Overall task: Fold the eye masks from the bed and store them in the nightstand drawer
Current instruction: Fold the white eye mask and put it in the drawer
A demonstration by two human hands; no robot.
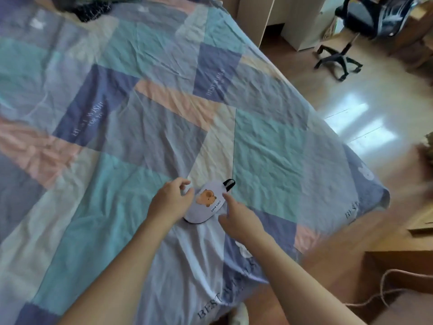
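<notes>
Patchwork bed cover (pixel 145 95) carries the eye mask (pixel 207 204), long axis running away-right; left hand (pixel 169 202) grips its left edge, right hand (pixel 239 219) touches the right edge with loose fingers.

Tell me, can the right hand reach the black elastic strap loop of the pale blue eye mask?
Probably yes: the right hand hovers beside the mask, and nothing covers the strap loop.

Head view: looks forward-down, close over bed (pixel 140 102), tilted.
</notes>
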